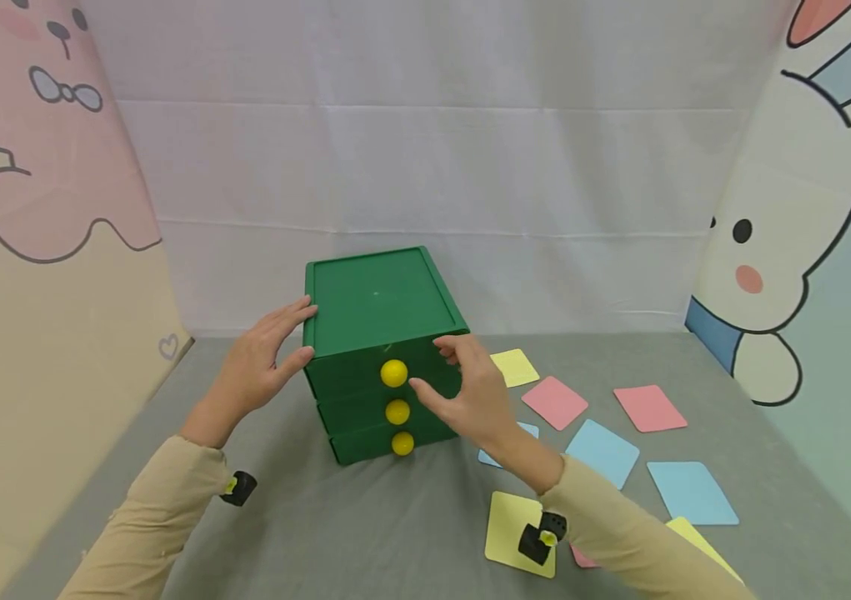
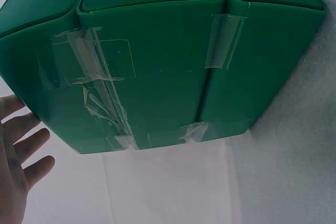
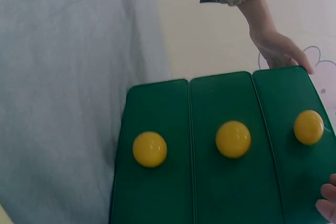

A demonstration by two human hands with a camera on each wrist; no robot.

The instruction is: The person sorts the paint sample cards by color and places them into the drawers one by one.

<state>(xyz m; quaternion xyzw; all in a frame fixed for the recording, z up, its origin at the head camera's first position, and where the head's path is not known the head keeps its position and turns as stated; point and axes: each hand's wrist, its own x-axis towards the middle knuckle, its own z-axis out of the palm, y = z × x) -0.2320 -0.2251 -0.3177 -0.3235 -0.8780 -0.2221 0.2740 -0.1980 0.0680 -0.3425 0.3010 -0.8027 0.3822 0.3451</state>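
A green chest of three stacked drawers (image 1: 383, 304) stands on the grey cloth, all drawers pushed in. Each front carries a round yellow knob; the top knob (image 1: 393, 373) is nearest my right hand (image 1: 478, 396). That hand hovers before the top drawer, thumb and fingers parted around air just right of the knob. My left hand (image 1: 252, 367) rests its fingertips at the chest's upper left edge. In the left wrist view, strips of clear tape (image 2: 89, 61) cross the seams on the chest's side. Only a few right fingertips (image 3: 328, 203) show in the right wrist view.
Several square cards in pink, blue and yellow lie flat right of the chest, among them a pink card (image 1: 650, 408) and a blue card (image 1: 692, 493). The right forearm passes above some. A white curtain (image 1: 433, 167) hangs behind, with cartoon-printed panels at both sides.
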